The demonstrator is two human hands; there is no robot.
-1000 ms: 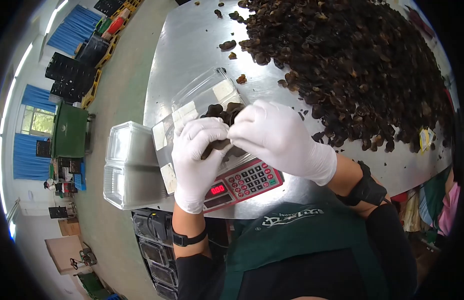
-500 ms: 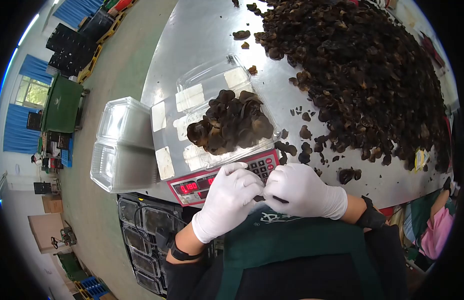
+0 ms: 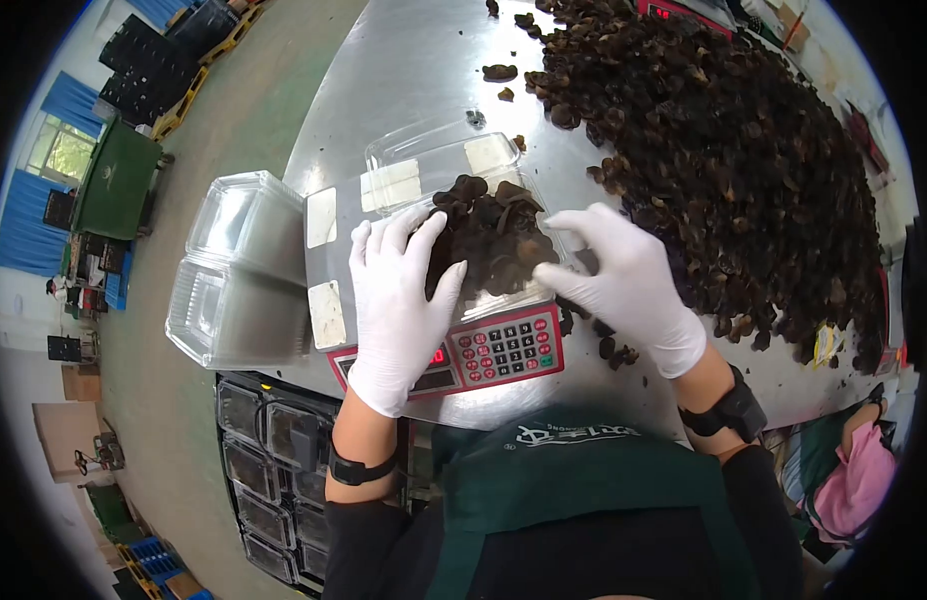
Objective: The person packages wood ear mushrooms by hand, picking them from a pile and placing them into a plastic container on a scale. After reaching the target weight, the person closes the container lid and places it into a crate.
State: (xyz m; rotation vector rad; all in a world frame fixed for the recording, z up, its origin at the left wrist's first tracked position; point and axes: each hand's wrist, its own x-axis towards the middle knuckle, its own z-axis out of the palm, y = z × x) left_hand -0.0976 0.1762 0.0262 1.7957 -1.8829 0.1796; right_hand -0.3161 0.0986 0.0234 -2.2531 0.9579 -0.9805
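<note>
Both hands wear white gloves. My left hand (image 3: 399,290) is spread at the left side of a dark heap of dried fungus (image 3: 494,240), its fingertips at the heap's edge. On the right side, my right hand (image 3: 624,275) has thumb and fingers apart, the thumb tip close to the heap. The heap lies in a clear plastic container (image 3: 529,295) with its lid (image 3: 434,150) folded open behind. Beneath is a red-framed scale (image 3: 509,350); my left hand partly covers its display.
Stacked clear containers (image 3: 239,270) stand left of the scale. A large pile of dark fungus (image 3: 734,170) covers the table's right side, loose pieces beside it. A crate of packed boxes (image 3: 274,470) is below left. Another person in pink (image 3: 854,480) is at the lower right.
My hands have moved apart and forward, from together in front of the scale to both sides of the heap. Their fingers have opened. The scale's keypad is now uncovered.
</note>
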